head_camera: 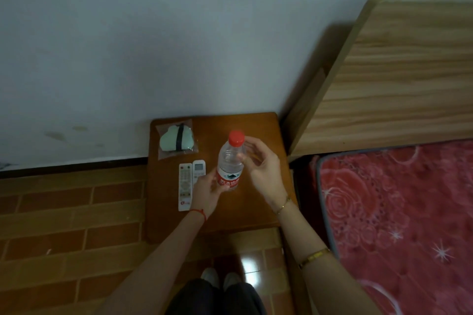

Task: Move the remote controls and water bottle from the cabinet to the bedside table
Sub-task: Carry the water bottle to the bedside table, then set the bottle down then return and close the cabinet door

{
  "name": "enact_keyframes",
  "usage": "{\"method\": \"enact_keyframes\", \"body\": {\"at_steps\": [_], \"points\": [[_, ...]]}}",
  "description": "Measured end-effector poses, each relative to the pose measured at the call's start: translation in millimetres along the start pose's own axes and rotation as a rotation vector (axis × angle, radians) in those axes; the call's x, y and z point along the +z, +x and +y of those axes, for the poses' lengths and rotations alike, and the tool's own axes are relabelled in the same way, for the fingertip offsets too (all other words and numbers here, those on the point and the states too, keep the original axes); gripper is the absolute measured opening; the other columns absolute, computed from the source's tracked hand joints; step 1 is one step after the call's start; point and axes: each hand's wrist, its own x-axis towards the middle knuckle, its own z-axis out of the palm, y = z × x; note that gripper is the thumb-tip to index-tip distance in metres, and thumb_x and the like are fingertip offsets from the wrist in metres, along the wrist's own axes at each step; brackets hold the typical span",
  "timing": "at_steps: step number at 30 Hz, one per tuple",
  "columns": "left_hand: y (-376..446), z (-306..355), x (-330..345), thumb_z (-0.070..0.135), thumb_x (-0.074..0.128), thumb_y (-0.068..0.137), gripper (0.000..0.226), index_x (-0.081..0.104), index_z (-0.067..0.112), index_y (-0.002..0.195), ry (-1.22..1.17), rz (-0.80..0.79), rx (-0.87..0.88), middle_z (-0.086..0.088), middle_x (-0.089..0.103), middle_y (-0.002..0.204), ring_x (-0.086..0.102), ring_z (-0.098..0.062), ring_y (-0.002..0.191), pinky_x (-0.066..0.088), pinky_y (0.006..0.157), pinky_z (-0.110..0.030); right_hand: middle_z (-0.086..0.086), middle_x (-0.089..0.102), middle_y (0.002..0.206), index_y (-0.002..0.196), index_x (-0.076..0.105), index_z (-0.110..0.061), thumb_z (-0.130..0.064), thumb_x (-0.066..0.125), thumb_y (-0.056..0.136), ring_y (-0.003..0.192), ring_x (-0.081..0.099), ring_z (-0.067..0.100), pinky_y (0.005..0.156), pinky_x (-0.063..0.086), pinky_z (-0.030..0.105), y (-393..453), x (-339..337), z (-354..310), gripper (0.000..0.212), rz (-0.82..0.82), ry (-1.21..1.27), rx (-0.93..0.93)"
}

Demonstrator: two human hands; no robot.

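So from where I'm watching, the water bottle stands upright on the bedside table worktop, roughly mid-surface. The left hand has its fingers wrapped round the red label at the base, gripping it. The right hand sits up by the clear shoulder under the red cap, fingers curled loosely; it looks like only a fingertip or two touches the plastic, but the view's dim and soft, so I can't tell if that's a real grip.

Both remote controls are already down, lying side by side and touching, just left of the bottle: the long white remote and the shorter remote with a screen, partly hidden by the left hand. Behind them, at the back-left corner near the wall, is a bagged pale green item.

Room-wise, the right half of the worktop is bare out to its edge, which runs close beside the bed and wooden headboard. The front strip near the person is free too.
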Motion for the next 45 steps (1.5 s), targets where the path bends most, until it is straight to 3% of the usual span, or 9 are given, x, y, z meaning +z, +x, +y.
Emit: {"method": "enact_keyframes", "body": {"at_steps": [6, 18, 22, 25, 30, 38, 45], "points": [[14.1, -31.5, 14.0, 0.01, 0.066, 0.085, 0.053, 0.051, 0.015, 0.136, 0.012, 0.012, -0.016, -0.003, 0.067, 0.122, 0.061, -0.014, 0.111, 0.048, 0.099, -0.031, -0.007, 0.068, 0.115, 0.123, 0.061, -0.011, -0.005, 0.068, 0.088, 0.11, 0.064, -0.001, 0.094, 0.05, 0.016, -2.2, 9.0, 31.6, 0.036, -0.025, -0.005, 0.016], [10.2, -32.7, 16.0, 0.004, 0.062, 0.087, 0.059, 0.043, 0.013, 0.142, -0.025, -0.032, -0.105, -0.008, 0.061, 0.132, 0.056, -0.021, 0.124, 0.041, 0.107, -0.035, -0.01, 0.065, 0.121, 0.127, 0.057, -0.017, -0.011, 0.066, 0.09, 0.118, 0.06, 0.003, 0.103, 0.049, 0.027, -11.5, 7.0, 35.6, 0.039, -0.102, -0.058, 0.027], [-4.5, -12.0, 3.3, 0.005, 0.06, 0.089, 0.059, 0.041, 0.015, 0.143, 0.022, -0.051, -0.087, -0.008, 0.058, 0.135, 0.051, -0.023, 0.128, 0.037, 0.109, -0.035, -0.004, 0.059, 0.137, 0.137, 0.052, -0.017, -0.018, 0.064, 0.093, 0.13, 0.052, 0.009, 0.109, 0.043, 0.028, -17.6, 2.2, 25.1, 0.046, -0.157, -0.208, 0.062], [-23.5, 7.6, -13.5, 0.014, 0.06, 0.092, 0.059, 0.037, 0.016, 0.146, 0.073, -0.037, -0.087, -0.004, 0.051, 0.14, 0.043, -0.018, 0.131, 0.033, 0.109, -0.036, 0.001, 0.05, 0.147, 0.144, 0.045, -0.016, -0.019, 0.062, 0.095, 0.139, 0.043, 0.014, 0.111, 0.033, 0.022, -25.2, -5.7, 7.6, 0.052, -0.182, -0.336, 0.119], [-66.6, 46.4, -57.2, 0.016, 0.062, 0.091, 0.065, 0.032, 0.014, 0.149, 0.242, 0.002, -0.087, -0.012, 0.04, 0.151, 0.035, -0.028, 0.14, 0.032, 0.113, -0.042, 0.003, 0.043, 0.152, 0.148, 0.037, -0.017, -0.023, 0.061, 0.095, 0.144, 0.034, 0.018, 0.115, 0.027, 0.03, -41.2, -22.0, -40.0, 0.059, -0.187, -0.545, 0.173], [-149.0, 131.3, -136.5, 0.017, 0.063, 0.089, 0.065, 0.034, 0.024, 0.147, 0.399, 0.123, 0.052, -0.003, 0.036, 0.153, 0.032, -0.02, 0.142, 0.033, 0.111, -0.039, 0.007, 0.042, 0.153, 0.147, 0.038, -0.015, -0.027, 0.06, 0.095, 0.146, 0.031, 0.023, 0.12, 0.029, 0.043, -66.1, -44.8, -156.8, 0.058, -0.138, -0.631, 0.04], [-219.8, 178.6, -182.1, 0.025, 0.06, 0.091, 0.067, 0.027, 0.024, 0.149, 0.533, 0.205, 0.128, 0.0, 0.029, 0.157, 0.022, -0.02, 0.147, 0.024, 0.117, -0.041, 0.007, 0.04, 0.154, 0.149, 0.036, -0.015, -0.031, 0.058, 0.096, 0.149, 0.025, 0.025, 0.121, 0.024, 0.044, -102.7, -53.3, -231.3, 0.06, -0.151, -0.706, -0.05]]}}
